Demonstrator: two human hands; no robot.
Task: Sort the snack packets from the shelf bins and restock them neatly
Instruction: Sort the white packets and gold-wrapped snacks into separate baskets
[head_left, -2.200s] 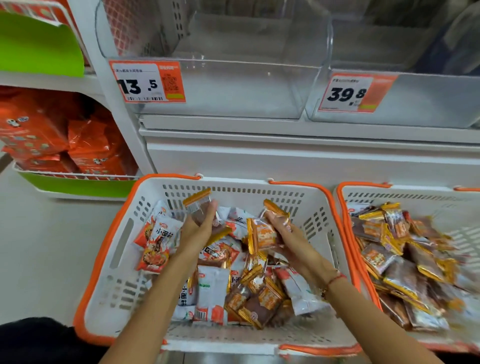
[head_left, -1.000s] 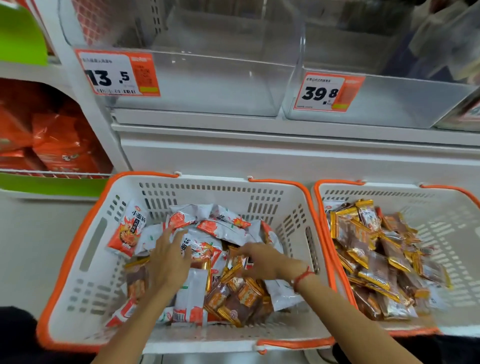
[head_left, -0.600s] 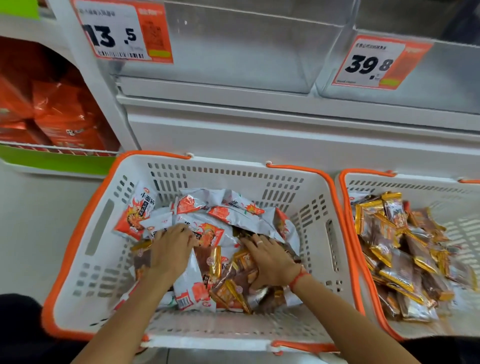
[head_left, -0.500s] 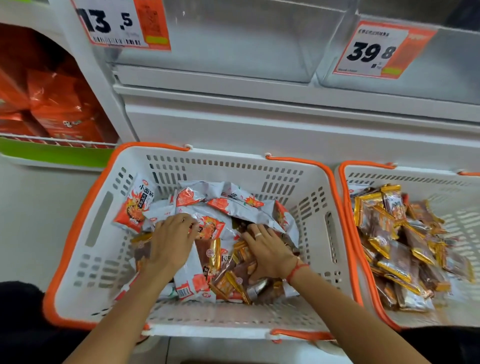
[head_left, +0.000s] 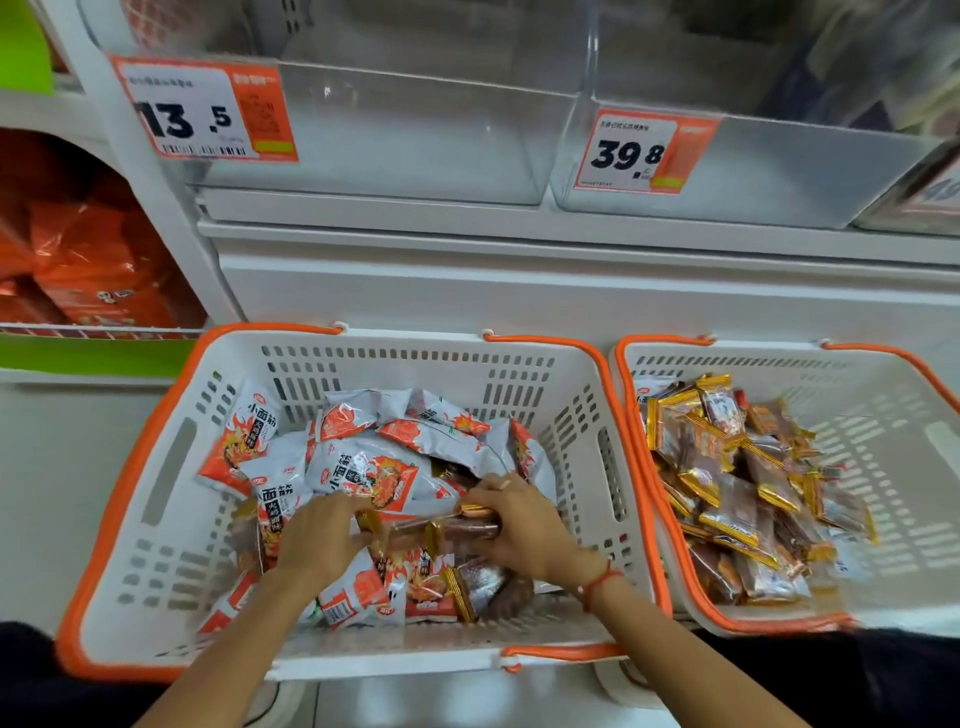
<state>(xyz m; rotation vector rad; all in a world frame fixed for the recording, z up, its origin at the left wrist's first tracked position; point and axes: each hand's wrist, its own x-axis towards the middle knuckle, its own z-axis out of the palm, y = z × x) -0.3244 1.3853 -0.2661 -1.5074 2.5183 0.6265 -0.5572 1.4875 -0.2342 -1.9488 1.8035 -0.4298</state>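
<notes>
A white basket with orange rim (head_left: 171, 447) holds mixed snack packets: white-and-orange ones (head_left: 363, 467) piled at the back and brown packets with gold ends (head_left: 441, 532) at the front. My left hand (head_left: 322, 535) and my right hand (head_left: 519, 525) are both down in the pile. Together they grip a bunch of the brown gold-ended packets between them, fingers curled round the ends. A second white basket (head_left: 883, 467) on the right holds only brown gold-ended packets (head_left: 737, 483).
Above the baskets, two clear plastic shelf bins (head_left: 415, 145) (head_left: 779, 171) carry price tags 13.5 (head_left: 202, 111) and 39.8 (head_left: 639, 153). Orange bags (head_left: 93, 260) fill a shelf at the left. A white shelf front (head_left: 519, 291) stands behind the baskets.
Both hands have drawn together over the front of the pile and closed on a bunch of brown packets. The view has tilted up slightly.
</notes>
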